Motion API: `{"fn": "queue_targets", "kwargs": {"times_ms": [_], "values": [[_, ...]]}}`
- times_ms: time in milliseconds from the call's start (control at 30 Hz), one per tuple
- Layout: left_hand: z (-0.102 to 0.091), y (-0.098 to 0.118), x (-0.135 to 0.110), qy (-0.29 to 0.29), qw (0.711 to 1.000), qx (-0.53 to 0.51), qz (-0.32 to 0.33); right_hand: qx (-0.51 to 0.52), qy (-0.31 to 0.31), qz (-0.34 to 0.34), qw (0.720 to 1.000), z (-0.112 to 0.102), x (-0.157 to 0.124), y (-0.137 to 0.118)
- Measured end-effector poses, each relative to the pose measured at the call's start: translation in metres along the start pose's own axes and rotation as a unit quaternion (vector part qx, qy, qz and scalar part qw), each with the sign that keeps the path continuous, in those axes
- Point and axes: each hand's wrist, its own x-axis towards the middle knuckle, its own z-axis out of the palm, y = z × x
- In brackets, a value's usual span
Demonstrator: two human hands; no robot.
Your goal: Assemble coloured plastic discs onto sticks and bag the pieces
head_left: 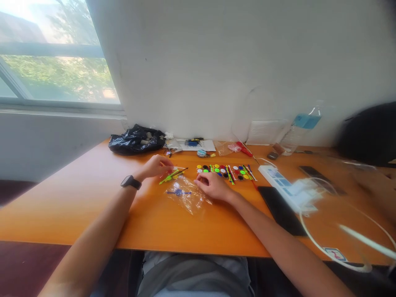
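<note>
My left hand (158,166), with a dark watch on its wrist, has bent fingers over the left end of a small pile of yellow-green plastic strips (170,175). What its fingertips pinch is too small to make out. Between my hands lies a clear plastic bag (190,203), with a blue strip with a round middle (178,192) showing at it. My right hand (215,186) rests at the bag's right edge, its fingers curled in; their tips are partly hidden. Just behind it are rows of coloured discs (217,170) and thin coloured strips (230,175).
At the back stand a black plastic bag (136,139), a round tin (201,153) and a water bottle (297,131). To the right are a white power strip (278,183) with cables, a black flat device (280,209) and another person's blurred arm (375,192).
</note>
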Motion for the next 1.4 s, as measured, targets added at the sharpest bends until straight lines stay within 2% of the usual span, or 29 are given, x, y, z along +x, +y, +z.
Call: {"fn": "queue_targets", "kwargs": {"times_ms": [100, 200, 300, 367, 533, 600, 700, 867, 1000, 1100, 1233, 1400], "values": [[-0.002, -0.001, 0.001, 0.047, 0.999, -0.004, 0.013, 0.009, 0.034, 0.0, 0.999, -0.003, 0.0, 0.0], [-0.001, 0.004, 0.002, 0.12, 0.992, -0.02, 0.026, 0.036, 0.068, -0.005, 0.997, -0.005, 0.002, 0.001], [0.007, 0.02, 0.001, 0.213, 0.976, -0.037, 0.03, 0.083, 0.09, -0.011, 0.992, -0.005, 0.004, 0.004], [0.017, 0.035, 0.0, 0.227, 0.971, -0.065, 0.034, 0.127, 0.097, -0.006, 0.987, -0.003, 0.006, 0.005], [0.048, 0.072, -0.008, 0.141, 0.982, -0.093, 0.086, 0.228, 0.091, 0.009, 0.969, -0.002, 0.007, 0.001], [0.058, 0.082, -0.012, 0.114, 0.982, -0.101, 0.11, 0.253, 0.08, 0.009, 0.964, -0.004, 0.007, -0.004], [0.066, 0.091, -0.015, 0.09, 0.982, -0.124, 0.107, 0.282, 0.074, 0.01, 0.956, -0.006, 0.007, -0.01], [0.064, 0.096, -0.019, 0.067, 0.985, -0.128, 0.095, 0.348, 0.093, 0.019, 0.933, -0.01, 0.008, -0.012], [0.055, 0.094, -0.025, -0.029, 0.989, -0.057, 0.137, 0.426, 0.112, 0.052, 0.897, -0.018, 0.01, -0.013], [0.052, 0.092, -0.027, -0.092, 0.978, 0.012, 0.187, 0.458, 0.141, 0.104, 0.871, -0.024, 0.011, -0.011], [0.056, 0.089, -0.026, -0.151, 0.962, 0.046, 0.224, 0.44, 0.187, 0.113, 0.871, -0.029, 0.013, -0.003], [0.06, 0.088, -0.027, -0.172, 0.949, 0.065, 0.255, 0.432, 0.208, 0.088, 0.873, -0.032, 0.015, 0.003]]}}
